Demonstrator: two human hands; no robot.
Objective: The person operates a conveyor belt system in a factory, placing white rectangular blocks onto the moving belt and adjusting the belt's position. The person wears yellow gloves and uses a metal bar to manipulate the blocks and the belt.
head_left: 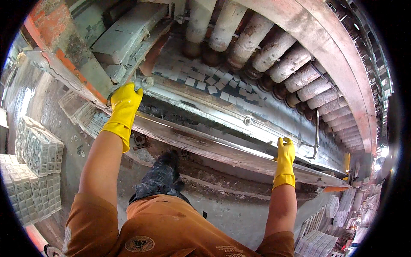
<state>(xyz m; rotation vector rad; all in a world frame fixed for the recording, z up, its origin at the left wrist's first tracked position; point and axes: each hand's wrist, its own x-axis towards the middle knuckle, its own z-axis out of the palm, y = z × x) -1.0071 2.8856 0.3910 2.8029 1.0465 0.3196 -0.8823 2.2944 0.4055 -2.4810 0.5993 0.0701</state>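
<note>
Both of my hands wear yellow rubber gloves. At the left end of a long pale metal rail [201,112], my left hand [125,103] is closed, with its fingers curled at the rail's end. Much farther right, my right hand [285,156] is closed on the same rail, its fingertips hidden at the far side. Both wrists pass over a long metal side panel [205,143] along the machine's near edge. Beyond the rail, many small light square tiles [212,83] lie loose on a wet dark conveyor bed [171,58].
A row of thick, dirty cylinders [250,38] stands over the bed beneath a curved beam [317,30]. Stacked white plastic crates [36,147] stand on the floor at left. More pale crates [317,244] are at lower right. An upright metal rod [317,135] is right of my right hand.
</note>
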